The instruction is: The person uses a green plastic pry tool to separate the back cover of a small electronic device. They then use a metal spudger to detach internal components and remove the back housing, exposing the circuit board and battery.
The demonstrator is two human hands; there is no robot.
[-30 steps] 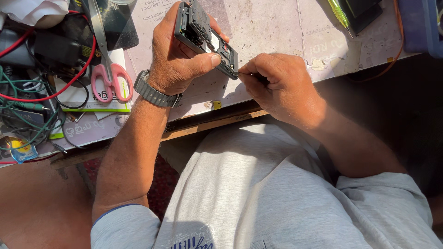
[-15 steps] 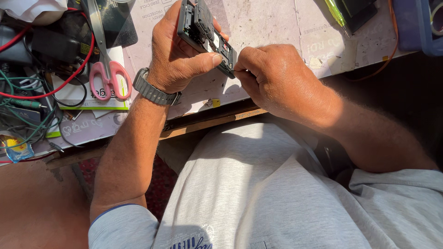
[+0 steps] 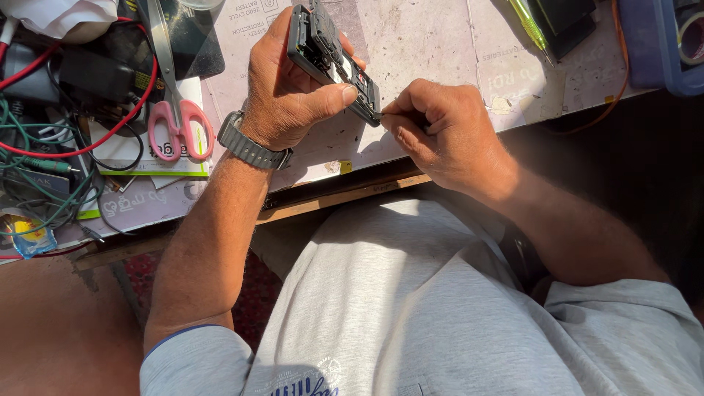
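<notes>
My left hand [image 3: 290, 92] grips an opened black phone [image 3: 330, 59], tilted on its edge above the worn work mat [image 3: 433, 44], thumb pressed on its side. A grey watch [image 3: 249, 145] is on that wrist. My right hand [image 3: 440, 132] is pinched at the phone's lower end, fingertips closed on a thin dark tool whose tip touches the phone's bottom corner [image 3: 375, 116]. Most of that tool is hidden inside the fist.
Pink-handled scissors [image 3: 176, 125] lie left of my left hand. Red, green and black wires [image 3: 51, 147] tangle at the far left. A green pen [image 3: 526, 26] and a blue tray [image 3: 660, 51] sit at the top right. The table's wooden front edge [image 3: 345, 194] runs below my hands.
Both hands and the phone have shifted slightly in view. My right hand has closed in on the phone's lower corner and stays there.
</notes>
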